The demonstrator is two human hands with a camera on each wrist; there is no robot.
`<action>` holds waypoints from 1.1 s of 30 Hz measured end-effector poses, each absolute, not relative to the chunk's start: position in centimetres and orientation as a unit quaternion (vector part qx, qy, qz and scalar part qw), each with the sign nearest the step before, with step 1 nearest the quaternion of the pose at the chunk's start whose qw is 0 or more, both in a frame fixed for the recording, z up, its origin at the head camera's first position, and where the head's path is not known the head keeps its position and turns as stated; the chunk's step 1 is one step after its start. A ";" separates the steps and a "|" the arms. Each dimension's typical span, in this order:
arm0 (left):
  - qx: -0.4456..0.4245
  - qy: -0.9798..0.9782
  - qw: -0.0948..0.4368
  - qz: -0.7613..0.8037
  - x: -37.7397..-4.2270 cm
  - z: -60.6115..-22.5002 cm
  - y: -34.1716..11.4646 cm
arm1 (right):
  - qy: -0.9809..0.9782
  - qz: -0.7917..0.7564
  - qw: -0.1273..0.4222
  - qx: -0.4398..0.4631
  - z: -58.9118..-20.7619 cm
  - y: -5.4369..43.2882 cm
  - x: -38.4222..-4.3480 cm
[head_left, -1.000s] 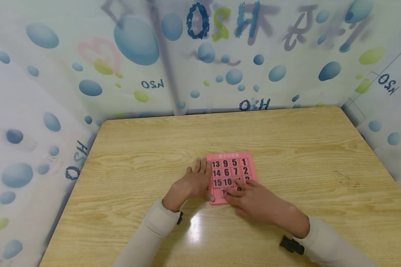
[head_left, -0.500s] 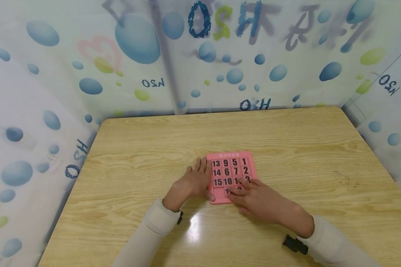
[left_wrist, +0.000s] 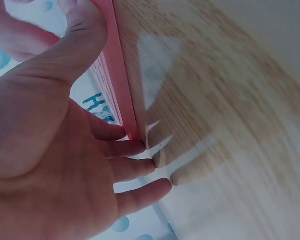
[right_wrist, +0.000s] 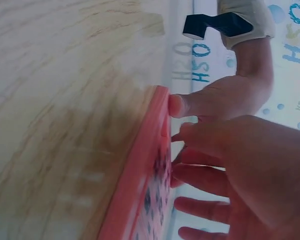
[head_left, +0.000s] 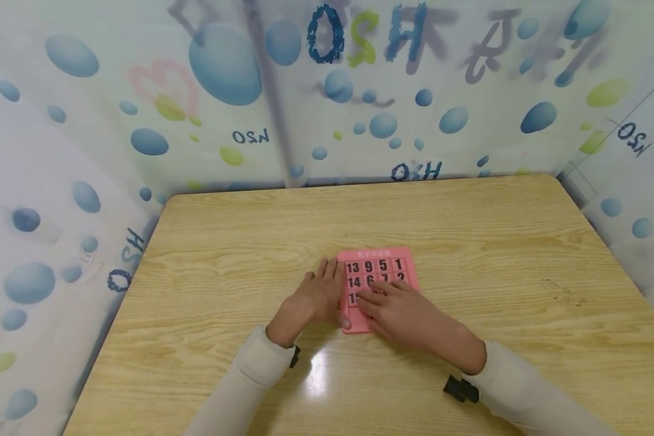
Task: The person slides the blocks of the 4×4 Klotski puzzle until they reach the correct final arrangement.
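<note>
A pink number slide puzzle lies flat on the wooden table, its tiles printed with black numbers. My left hand rests along its left edge with fingers extended, the thumb at the lower left corner. In the left wrist view those fingers reach past the puzzle's side. My right hand lies over the lower right tiles, fingertips near the third row, hiding several numbers. A bare slot shows at the bottom left of the grid. In the right wrist view, the right fingers are fairly straight beside the tiles.
The light wooden table stretches around the puzzle on all sides. Behind it and at both sides stand pale curtains with blue and green bubble prints. A dark device sits at the right cuff.
My right hand has moved left and up over the puzzle, from the bottom tiles toward the third row, covering more numbers. The left hand and the puzzle have stayed in place.
</note>
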State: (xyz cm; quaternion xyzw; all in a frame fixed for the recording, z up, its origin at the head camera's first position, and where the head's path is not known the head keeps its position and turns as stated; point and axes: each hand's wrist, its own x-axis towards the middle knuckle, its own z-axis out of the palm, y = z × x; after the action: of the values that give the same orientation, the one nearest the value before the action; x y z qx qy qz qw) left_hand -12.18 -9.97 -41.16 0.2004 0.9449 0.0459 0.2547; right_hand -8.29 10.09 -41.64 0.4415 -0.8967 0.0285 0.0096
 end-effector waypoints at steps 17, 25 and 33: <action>0.193 0.944 0.263 0.053 -12.2 -41.1 -10.0 | -0.894 0.012 -0.031 0.446 -42.2 9.7 -7.9; 0.196 0.944 0.263 0.043 -12.3 -41.2 -10.0 | -0.890 0.014 -0.034 0.455 -42.1 9.7 -7.4; 0.197 0.943 0.265 0.034 -12.3 -41.2 -9.9 | -0.885 0.008 -0.028 0.464 -41.9 9.7 -6.9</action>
State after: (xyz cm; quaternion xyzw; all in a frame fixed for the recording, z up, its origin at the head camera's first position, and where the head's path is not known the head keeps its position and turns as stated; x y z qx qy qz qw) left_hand -12.27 -9.91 -41.20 0.1967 0.9433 0.0343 0.2652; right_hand -6.90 9.75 -41.89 0.4639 -0.8854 0.0081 -0.0280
